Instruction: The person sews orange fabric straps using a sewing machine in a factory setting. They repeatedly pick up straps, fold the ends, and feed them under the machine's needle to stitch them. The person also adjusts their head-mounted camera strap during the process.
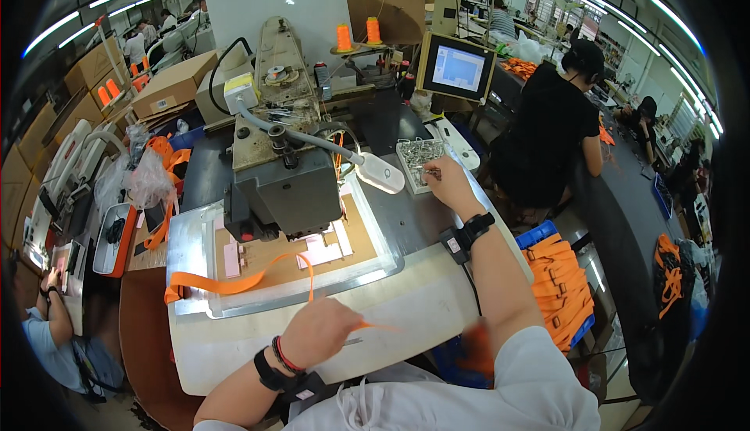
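My left hand (320, 333) is closed on an orange webbing strap (234, 284) above the pale front edge of the sewing table. The strap curls from the left across a metal-framed brown template (363, 245), and a short end pokes out right of my fist. My right hand (453, 186) reaches to a white box of small metal hardware pieces (419, 152). Its fingertips are pinched together at the box's near right side; whatever they hold is too small to make out. Between and beyond my hands stands an industrial sewing machine head (287, 193).
A white lamp (380, 173) juts out beside the machine head. Behind are a screen (456, 68) and orange thread cones (344, 38). Bundled orange straps (558, 286) fill a blue crate at right. One co-worker (547, 122) sits beyond it; another (58, 329) works at far left.
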A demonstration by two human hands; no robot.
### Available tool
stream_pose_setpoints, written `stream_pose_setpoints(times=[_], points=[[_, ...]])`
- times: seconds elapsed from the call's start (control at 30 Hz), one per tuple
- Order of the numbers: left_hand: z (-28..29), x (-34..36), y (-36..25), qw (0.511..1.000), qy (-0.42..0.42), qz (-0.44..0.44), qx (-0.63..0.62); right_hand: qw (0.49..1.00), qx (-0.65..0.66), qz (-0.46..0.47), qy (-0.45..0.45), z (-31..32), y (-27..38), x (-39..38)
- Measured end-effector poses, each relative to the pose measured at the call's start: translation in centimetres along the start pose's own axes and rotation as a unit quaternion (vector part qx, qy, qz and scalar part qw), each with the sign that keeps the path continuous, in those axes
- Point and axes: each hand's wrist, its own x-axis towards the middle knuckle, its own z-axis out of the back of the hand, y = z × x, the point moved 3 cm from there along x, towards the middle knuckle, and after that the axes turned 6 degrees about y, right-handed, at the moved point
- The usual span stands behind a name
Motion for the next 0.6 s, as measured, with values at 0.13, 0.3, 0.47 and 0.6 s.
stream_pose_setpoints(times=[0.13,0.3,0.47,0.6], points=[[0.6,0.6,-1.9,0.993,-0.010,-0.090,0.078,1.000,-0.013,-0.018,0.018,-0.7,0.1,0.7],[1.4,0.7,-1.5,0.982,-0.020,-0.106,0.153,0.985,-0.118,0.082,-0.097,0.0,1.1,1.0],[1.0,0.1,-2.9,0.992,-0.047,-0.076,0.083,0.964,0.238,-0.001,-0.123,-0.7,0.5,1.0],[-0.5,0.3,0.6,0.981,-0.053,0.188,-0.018,0.907,0.413,-0.079,-0.006,-1.7,0.3,1.3]])
